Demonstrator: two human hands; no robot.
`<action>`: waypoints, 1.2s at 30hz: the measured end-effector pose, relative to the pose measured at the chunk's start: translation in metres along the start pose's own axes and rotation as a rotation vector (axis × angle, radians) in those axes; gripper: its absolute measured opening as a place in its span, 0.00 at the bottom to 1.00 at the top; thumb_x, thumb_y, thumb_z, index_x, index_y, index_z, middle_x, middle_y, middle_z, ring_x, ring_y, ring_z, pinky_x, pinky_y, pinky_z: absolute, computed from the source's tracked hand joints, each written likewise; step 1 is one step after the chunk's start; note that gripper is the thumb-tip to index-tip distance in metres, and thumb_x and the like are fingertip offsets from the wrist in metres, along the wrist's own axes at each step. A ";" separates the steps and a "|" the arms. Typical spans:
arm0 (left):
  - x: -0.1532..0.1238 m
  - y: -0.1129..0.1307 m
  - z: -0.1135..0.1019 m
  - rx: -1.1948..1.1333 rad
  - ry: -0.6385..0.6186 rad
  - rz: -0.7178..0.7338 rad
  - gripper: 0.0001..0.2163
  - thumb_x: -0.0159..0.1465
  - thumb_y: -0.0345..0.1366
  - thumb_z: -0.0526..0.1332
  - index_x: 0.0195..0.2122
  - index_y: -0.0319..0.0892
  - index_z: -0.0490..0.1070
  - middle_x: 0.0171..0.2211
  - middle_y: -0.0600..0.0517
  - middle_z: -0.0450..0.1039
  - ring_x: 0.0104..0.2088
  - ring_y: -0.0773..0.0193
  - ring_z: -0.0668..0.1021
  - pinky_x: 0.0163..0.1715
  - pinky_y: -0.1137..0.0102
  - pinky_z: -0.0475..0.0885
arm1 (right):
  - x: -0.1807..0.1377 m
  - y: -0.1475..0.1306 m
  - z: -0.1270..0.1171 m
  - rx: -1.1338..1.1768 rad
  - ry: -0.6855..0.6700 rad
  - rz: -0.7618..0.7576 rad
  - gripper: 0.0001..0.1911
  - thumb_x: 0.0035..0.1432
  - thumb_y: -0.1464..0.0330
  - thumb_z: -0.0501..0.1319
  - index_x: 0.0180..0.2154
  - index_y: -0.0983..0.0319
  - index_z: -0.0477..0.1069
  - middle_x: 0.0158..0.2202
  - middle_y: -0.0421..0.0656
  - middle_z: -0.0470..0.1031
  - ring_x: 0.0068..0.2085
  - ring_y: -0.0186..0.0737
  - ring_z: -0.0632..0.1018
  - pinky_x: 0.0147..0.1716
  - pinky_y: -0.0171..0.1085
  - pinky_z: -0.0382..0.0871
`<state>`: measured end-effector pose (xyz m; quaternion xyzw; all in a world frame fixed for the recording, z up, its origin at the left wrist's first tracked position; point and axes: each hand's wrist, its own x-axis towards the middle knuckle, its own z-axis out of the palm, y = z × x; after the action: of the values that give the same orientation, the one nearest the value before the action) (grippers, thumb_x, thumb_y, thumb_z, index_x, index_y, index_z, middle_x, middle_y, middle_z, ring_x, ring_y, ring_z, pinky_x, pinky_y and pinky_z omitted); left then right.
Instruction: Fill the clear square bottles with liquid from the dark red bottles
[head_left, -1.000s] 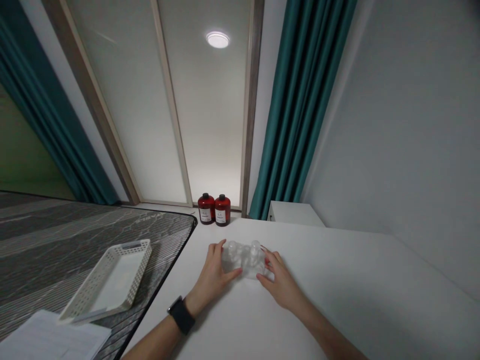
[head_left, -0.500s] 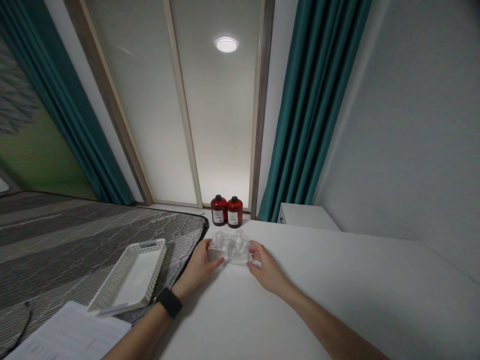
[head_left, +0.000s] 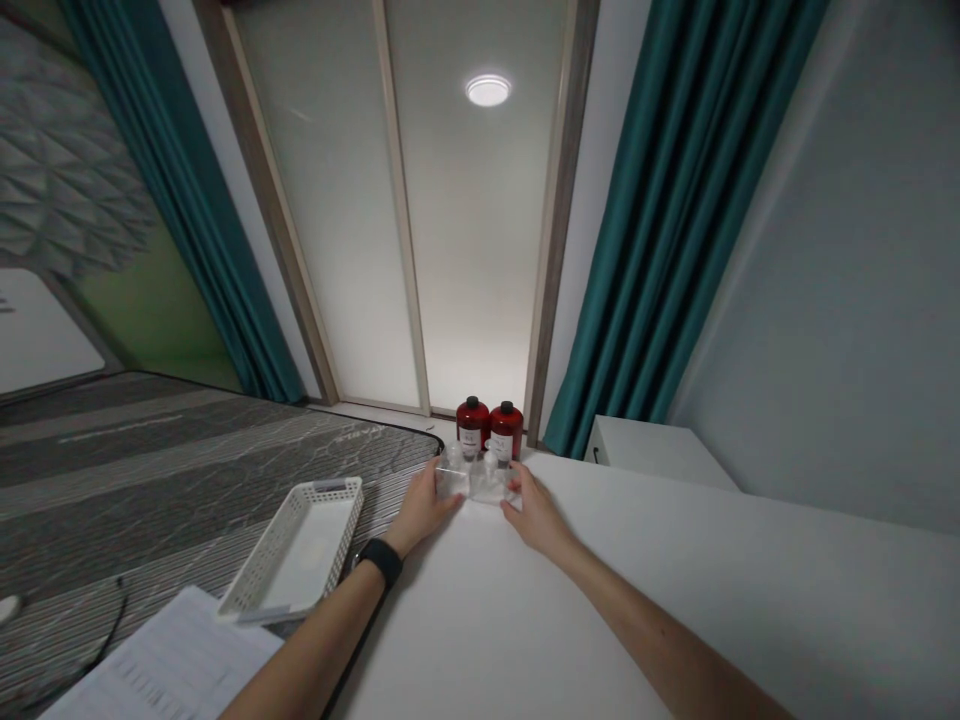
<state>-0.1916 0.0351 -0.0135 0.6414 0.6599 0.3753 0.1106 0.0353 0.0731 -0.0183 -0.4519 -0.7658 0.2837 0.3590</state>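
Observation:
Two clear, box-shaped containers with rounded tops stand side by side near the far end of the white table point(head_left: 480, 600). My left hand point(head_left: 421, 510) grips the left clear container point(head_left: 454, 482) from its outer side, thumb at the front. Around the outer side of the right clear container point(head_left: 491, 486) my right hand point(head_left: 538, 515) is closed. Their exact kind is hard to make out. Just behind them are two red bottles with black caps and white labels, a left red bottle point(head_left: 471, 420) and a right red bottle point(head_left: 507, 425), partly hidden by the clear containers.
A white perforated basket point(head_left: 247, 580) lies on the grey striped surface point(head_left: 187, 480) to the left. Printed paper sheets point(head_left: 165, 660) and a black cable point(head_left: 112, 630) are nearby. Beyond the table stand a white cabinet point(head_left: 660, 450), teal curtains point(head_left: 675, 220) and frosted sliding doors point(head_left: 480, 250).
Both hands have moved the clear containers away from me, closer to the red bottles, whose lower parts they now overlap. My view has turned slightly left.

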 end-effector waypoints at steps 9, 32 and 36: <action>0.009 -0.003 0.008 -0.054 0.007 0.016 0.29 0.55 0.30 0.70 0.58 0.39 0.65 0.50 0.45 0.75 0.49 0.54 0.76 0.51 0.63 0.70 | 0.005 0.004 -0.002 -0.158 0.006 0.001 0.31 0.55 0.74 0.63 0.60 0.62 0.61 0.42 0.46 0.78 0.47 0.50 0.78 0.52 0.47 0.66; 0.014 -0.003 0.011 -0.113 0.014 0.019 0.30 0.56 0.28 0.67 0.61 0.40 0.65 0.52 0.45 0.76 0.53 0.51 0.76 0.55 0.59 0.69 | 0.013 0.004 -0.001 -0.222 0.000 0.041 0.33 0.56 0.73 0.63 0.62 0.61 0.58 0.42 0.46 0.79 0.46 0.49 0.79 0.49 0.44 0.68; 0.013 -0.002 0.011 -0.119 0.015 0.014 0.30 0.56 0.29 0.66 0.61 0.39 0.65 0.53 0.45 0.75 0.53 0.52 0.76 0.54 0.61 0.70 | 0.013 0.004 -0.001 -0.223 0.003 0.046 0.33 0.55 0.73 0.63 0.62 0.62 0.58 0.42 0.46 0.79 0.46 0.49 0.79 0.49 0.44 0.68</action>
<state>-0.1884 0.0515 -0.0180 0.6356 0.6325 0.4194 0.1412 0.0334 0.0870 -0.0169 -0.5071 -0.7814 0.2042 0.3008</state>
